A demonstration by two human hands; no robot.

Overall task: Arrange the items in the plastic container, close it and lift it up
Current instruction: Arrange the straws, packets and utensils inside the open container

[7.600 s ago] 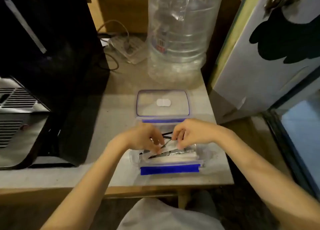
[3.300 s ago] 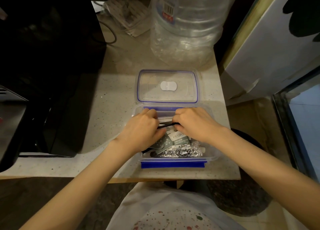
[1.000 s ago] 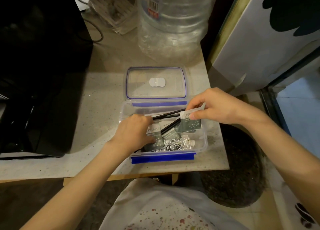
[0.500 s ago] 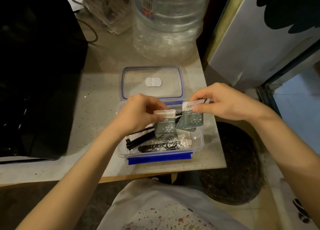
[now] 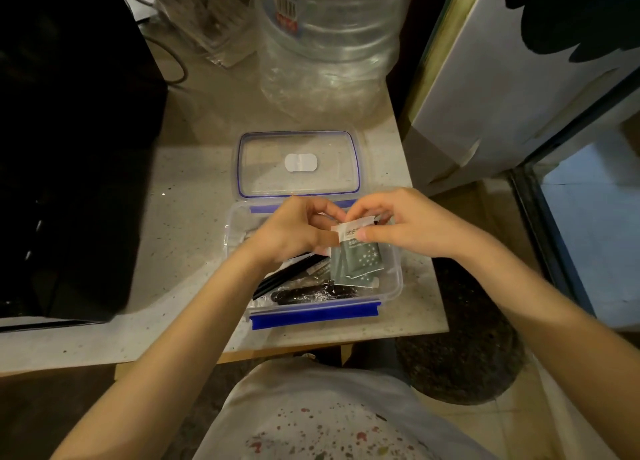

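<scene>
Clear plastic container (image 5: 394,286) sits open at the table's (image 5: 173,217) near edge; above it, left hand (image 5: 294,232) and right hand (image 5: 408,229) together pinch grey-green sachets (image 5: 360,258), the lid (image 5: 298,163) lying flat beyond.

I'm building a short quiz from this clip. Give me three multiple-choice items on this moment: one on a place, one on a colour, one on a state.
1. Where does the lid lie?
A. on the table beyond the container
B. on the container
C. on the floor

2. What colour is the latch on the near side of the container?
A. red
B. blue
C. green

3. What do the left hand and right hand hold?
A. nothing
B. the lid
C. sachets

A: it lies flat behind the open box. B: the near clip is blue. C: both hands pinch the sachets' top.
</scene>
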